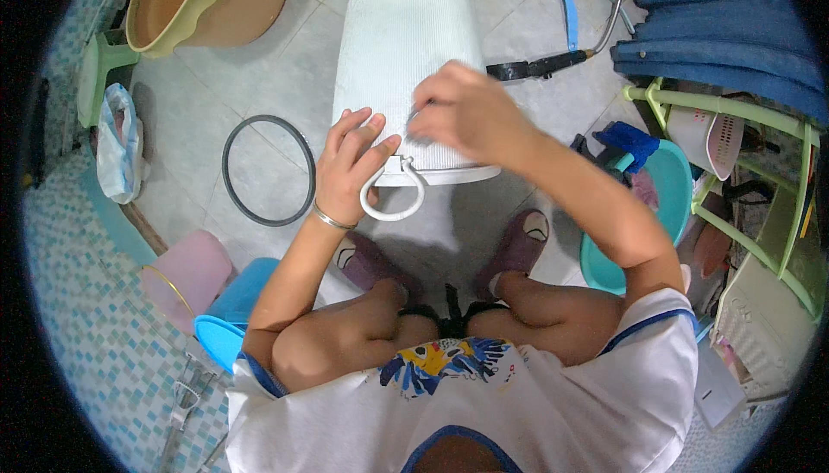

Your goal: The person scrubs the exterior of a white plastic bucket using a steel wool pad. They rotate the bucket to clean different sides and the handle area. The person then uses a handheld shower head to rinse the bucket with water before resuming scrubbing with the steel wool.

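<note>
A white ribbed plastic bin point(408, 33) lies on its side on the floor in front of me, its rimmed end towards me. My left hand point(350, 162) grips the bin at the rim, fingers spread over the ribs. Beside those fingers a white ring handle point(393, 216) hangs from the rim. Blurred by motion, my right hand point(476, 117) is closed around a small dark grey pad point(416, 131), possibly a scourer, against the ribbed side. Fingers hide most of the pad. To the left, a dark grey ring point(227, 169) rests on the tiles.
A shower head with its hose point(541, 66) lies right of the bin. A teal basin point(677, 194) holding cloths stands beside a green rack point(732, 107). On the left are a brown tub point(252, 0), a plastic bag point(116, 162), a pink bucket point(188, 272) and a blue bucket point(243, 292).
</note>
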`<action>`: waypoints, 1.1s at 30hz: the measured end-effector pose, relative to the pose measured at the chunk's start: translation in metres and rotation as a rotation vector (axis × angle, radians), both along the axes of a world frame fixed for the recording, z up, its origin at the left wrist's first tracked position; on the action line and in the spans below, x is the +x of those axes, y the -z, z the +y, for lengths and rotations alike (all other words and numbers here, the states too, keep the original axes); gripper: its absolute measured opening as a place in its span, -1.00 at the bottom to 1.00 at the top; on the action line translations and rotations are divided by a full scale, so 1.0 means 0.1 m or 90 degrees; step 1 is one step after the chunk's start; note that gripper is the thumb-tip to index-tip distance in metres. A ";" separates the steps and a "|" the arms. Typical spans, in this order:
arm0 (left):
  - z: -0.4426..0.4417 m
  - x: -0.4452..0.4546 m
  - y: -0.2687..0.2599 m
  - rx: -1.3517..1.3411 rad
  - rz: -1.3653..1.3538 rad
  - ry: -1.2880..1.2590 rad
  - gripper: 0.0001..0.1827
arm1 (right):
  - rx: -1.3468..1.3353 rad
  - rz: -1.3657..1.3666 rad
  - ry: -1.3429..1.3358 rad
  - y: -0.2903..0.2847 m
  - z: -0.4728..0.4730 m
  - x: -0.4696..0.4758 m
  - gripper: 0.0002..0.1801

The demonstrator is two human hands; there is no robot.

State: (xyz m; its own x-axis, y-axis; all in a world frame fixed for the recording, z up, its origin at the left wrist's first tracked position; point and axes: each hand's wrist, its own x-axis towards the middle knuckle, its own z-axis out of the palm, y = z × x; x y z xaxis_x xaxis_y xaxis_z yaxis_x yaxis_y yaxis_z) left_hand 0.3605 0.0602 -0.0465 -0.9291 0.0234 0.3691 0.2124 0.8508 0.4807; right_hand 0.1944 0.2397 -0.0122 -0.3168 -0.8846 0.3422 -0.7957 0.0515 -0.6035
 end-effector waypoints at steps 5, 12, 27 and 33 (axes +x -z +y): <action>0.00 0.05 0.02 0.029 0.000 0.003 -0.55 | -0.032 -0.049 -0.018 0.04 0.36 0.18 -0.88; -0.07 0.07 0.09 0.054 0.003 -0.004 -0.53 | -0.002 0.002 -0.007 0.23 0.51 -0.18 -0.92; -0.11 0.07 0.12 0.074 0.010 -0.017 -0.58 | -0.051 -0.069 -0.009 0.21 0.60 0.17 -0.90; -0.11 0.08 0.13 0.089 -0.005 -0.019 -0.43 | 0.030 -0.057 0.018 0.32 0.76 0.04 -0.84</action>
